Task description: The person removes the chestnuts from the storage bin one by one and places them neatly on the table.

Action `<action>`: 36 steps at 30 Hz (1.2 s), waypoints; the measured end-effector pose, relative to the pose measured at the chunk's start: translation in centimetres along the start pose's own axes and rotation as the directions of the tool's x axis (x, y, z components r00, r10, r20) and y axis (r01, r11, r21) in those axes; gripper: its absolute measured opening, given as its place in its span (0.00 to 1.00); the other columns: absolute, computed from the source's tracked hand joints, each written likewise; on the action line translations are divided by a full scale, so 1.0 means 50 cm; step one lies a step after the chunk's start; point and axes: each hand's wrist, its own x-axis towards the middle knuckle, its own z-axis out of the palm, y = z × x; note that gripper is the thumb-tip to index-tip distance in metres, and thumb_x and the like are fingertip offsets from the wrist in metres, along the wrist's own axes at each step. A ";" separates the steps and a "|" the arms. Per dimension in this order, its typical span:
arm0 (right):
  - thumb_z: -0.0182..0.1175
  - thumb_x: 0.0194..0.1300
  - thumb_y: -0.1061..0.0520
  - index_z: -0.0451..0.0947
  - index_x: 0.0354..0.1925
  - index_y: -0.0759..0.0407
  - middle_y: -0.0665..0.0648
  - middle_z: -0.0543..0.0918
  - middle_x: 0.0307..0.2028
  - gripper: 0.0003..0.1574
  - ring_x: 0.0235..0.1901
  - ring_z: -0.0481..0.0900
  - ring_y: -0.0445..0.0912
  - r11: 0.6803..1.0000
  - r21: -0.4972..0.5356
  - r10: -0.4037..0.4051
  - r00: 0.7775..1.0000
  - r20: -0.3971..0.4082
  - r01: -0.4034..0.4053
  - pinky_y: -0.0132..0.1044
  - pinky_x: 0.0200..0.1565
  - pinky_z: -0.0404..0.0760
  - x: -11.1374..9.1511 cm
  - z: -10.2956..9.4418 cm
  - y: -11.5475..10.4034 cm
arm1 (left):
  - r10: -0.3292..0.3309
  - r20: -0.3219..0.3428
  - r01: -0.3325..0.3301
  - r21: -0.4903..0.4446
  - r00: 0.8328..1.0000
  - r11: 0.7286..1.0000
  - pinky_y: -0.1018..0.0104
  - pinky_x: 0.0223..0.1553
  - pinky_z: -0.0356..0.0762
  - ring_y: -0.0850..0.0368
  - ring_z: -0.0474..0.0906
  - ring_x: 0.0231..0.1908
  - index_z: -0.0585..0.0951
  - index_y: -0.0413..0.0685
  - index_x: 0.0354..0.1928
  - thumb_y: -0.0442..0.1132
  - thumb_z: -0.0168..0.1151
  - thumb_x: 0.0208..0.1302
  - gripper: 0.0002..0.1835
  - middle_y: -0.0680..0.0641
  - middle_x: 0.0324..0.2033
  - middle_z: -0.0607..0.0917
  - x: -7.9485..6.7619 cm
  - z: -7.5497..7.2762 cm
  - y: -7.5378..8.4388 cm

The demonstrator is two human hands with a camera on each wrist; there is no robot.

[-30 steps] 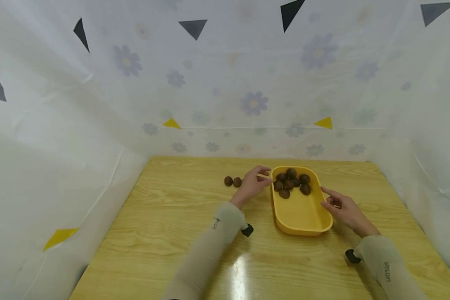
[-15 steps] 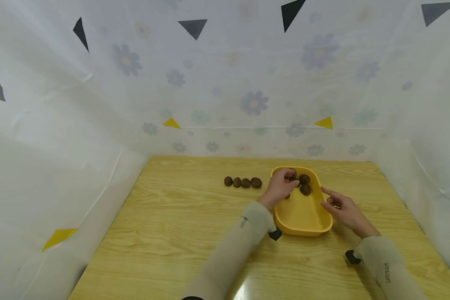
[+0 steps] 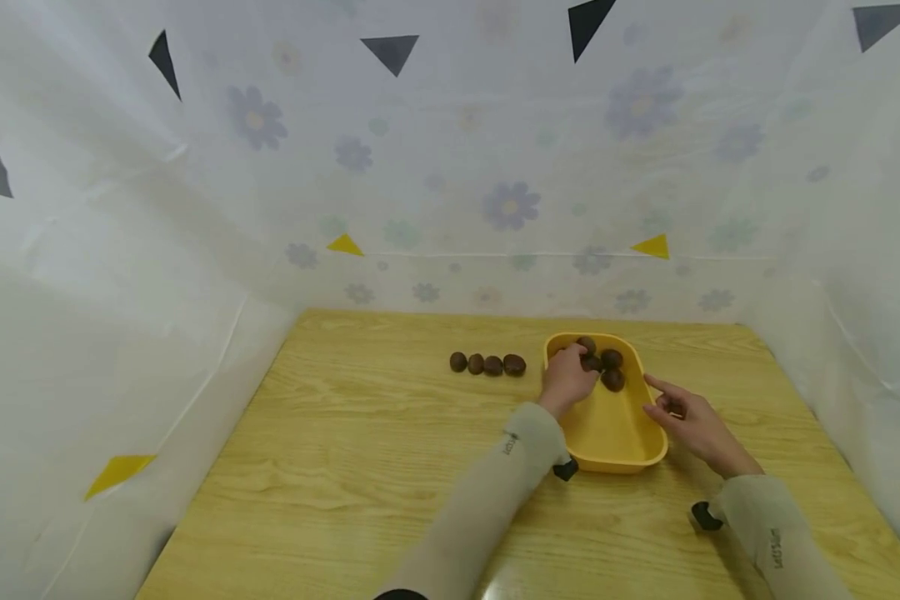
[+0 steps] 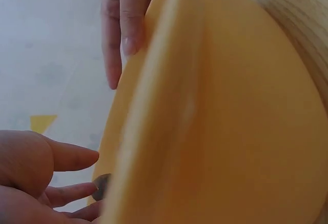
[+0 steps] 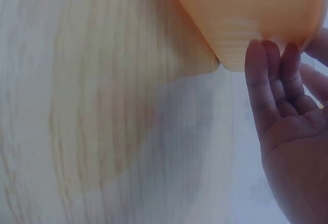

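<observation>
A yellow plastic box stands on the table, with several dark brown, chestnut-like nuts at its far end. My left hand reaches down over its left side among them and hides some. In the left wrist view, thumb and fingers are spread apart, and the fingertips lie by a dark nut, partly behind the box wall. My right hand rests against the box's right side. Its fingers touch the outer wall, nearly straight. Left of the box, several similar nuts lie in a row.
The wood-grain table extends left and in front of the box. White flowered sheeting encloses the back and both sides. Yellow triangles and dark ones are stuck on it.
My left hand has moved right from the row's end into the box and down among the nuts, uncovering the whole row. My right hand has stayed at the box's right side.
</observation>
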 end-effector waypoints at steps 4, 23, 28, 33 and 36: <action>0.55 0.81 0.48 0.57 0.80 0.63 0.58 0.79 0.39 0.40 0.35 0.78 0.39 1.000 -0.004 0.008 1.000 -0.002 -0.008 0.34 0.32 0.74 -0.002 -0.004 -0.003 | 0.017 0.007 -0.017 0.037 1.000 0.999 0.64 0.42 0.80 0.53 0.82 0.49 0.78 0.47 0.67 0.40 0.65 0.74 0.22 0.46 0.57 0.84 0.003 0.007 0.000; 0.56 0.81 0.49 0.59 0.79 0.64 0.58 0.81 0.38 0.39 0.35 0.79 0.38 1.000 -0.005 -0.013 1.000 -0.015 0.013 0.34 0.31 0.74 0.002 0.001 0.004 | 0.135 0.068 -0.148 0.265 0.989 0.953 0.74 0.44 0.79 0.62 0.82 0.43 0.85 0.53 0.54 0.41 0.75 0.65 0.16 0.56 0.48 0.88 0.020 0.056 -0.024; 0.56 0.81 0.48 0.57 0.80 0.62 0.58 0.80 0.39 0.40 0.35 0.78 0.38 1.000 0.006 0.004 1.000 -0.003 -0.004 0.34 0.31 0.74 0.000 -0.001 0.003 | 0.145 0.085 -0.161 0.240 0.986 0.957 0.74 0.40 0.75 0.63 0.76 0.36 0.82 0.52 0.51 0.41 0.75 0.65 0.15 0.55 0.43 0.86 0.019 0.055 -0.026; 0.56 0.81 0.48 0.57 0.80 0.62 0.59 0.79 0.39 0.40 0.35 0.78 0.39 1.000 0.019 0.003 1.000 0.001 -0.003 0.35 0.31 0.74 -0.002 -0.002 0.000 | 0.148 0.094 -0.163 0.177 0.985 0.971 0.71 0.37 0.73 0.62 0.73 0.34 0.81 0.51 0.50 0.42 0.72 0.68 0.13 0.53 0.41 0.83 0.017 0.052 -0.028; 0.56 0.81 0.49 0.57 0.80 0.63 0.58 0.79 0.39 0.40 0.34 0.78 0.39 1.000 0.019 -0.002 1.000 0.000 0.002 0.35 0.31 0.74 -0.002 -0.002 -0.001 | 0.161 0.088 -0.173 0.154 0.983 0.973 0.71 0.39 0.74 0.62 0.73 0.35 0.81 0.50 0.51 0.42 0.71 0.69 0.13 0.52 0.42 0.83 0.016 0.050 -0.028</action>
